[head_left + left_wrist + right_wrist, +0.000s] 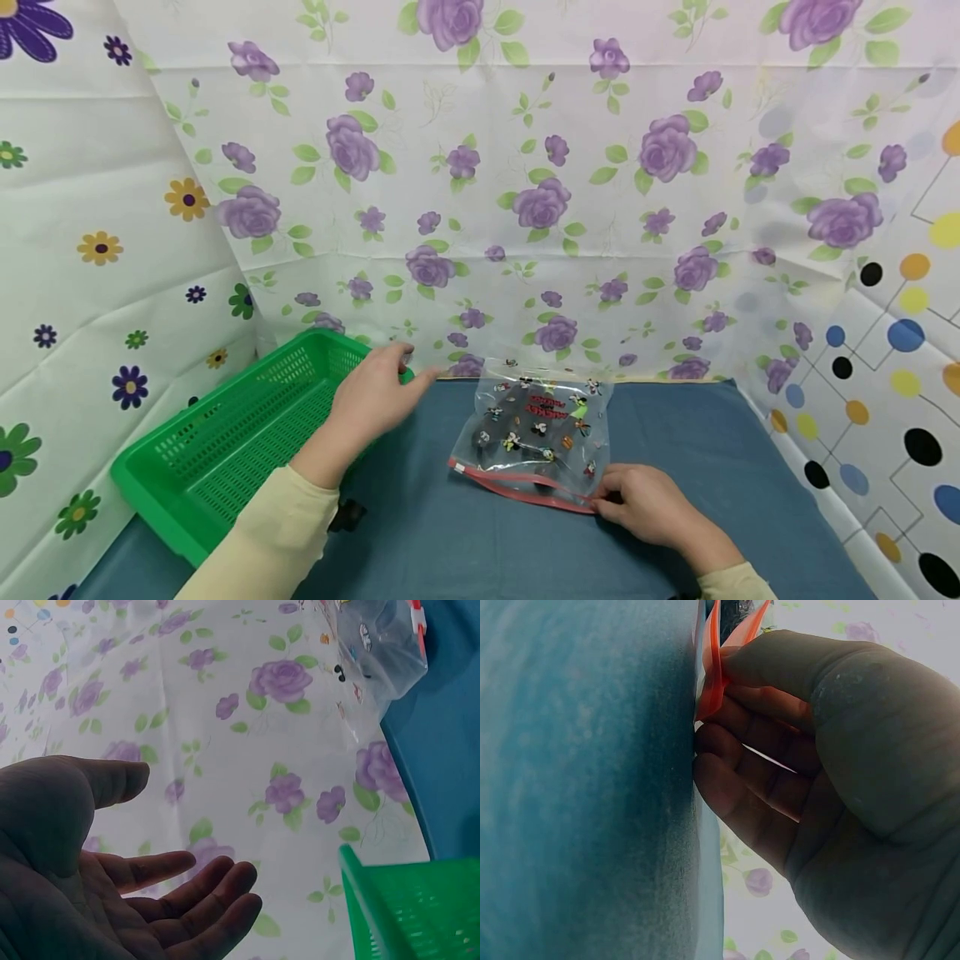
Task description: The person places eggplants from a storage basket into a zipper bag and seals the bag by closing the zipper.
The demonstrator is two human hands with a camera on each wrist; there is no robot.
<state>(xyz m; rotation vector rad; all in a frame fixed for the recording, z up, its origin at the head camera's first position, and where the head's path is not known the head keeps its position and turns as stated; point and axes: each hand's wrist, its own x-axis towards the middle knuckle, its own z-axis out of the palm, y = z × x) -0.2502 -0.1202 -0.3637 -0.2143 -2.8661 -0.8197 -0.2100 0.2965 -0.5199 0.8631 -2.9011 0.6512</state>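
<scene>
A clear zip bag [525, 425] printed with small cartoon figures lies on the blue cloth, its red zip edge towards me and slightly parted. My right hand [647, 502] pinches the right end of that red edge [711, 671] between thumb and fingers. Something dark shows through the bag, but its kind cannot be made out. My left hand [378, 392] is raised by the right rim of the green basket [157, 454], holding nothing. In the left wrist view its fingers [202, 896] are loosely bent, with the thumb apart.
The basket, with perforated walls, stands at the left on the blue cloth [420, 542]. A small black object [347, 515] shows beside my left sleeve. Floral sheets [480, 208] hang behind and at the left; a dotted sheet [900, 417] hangs at the right.
</scene>
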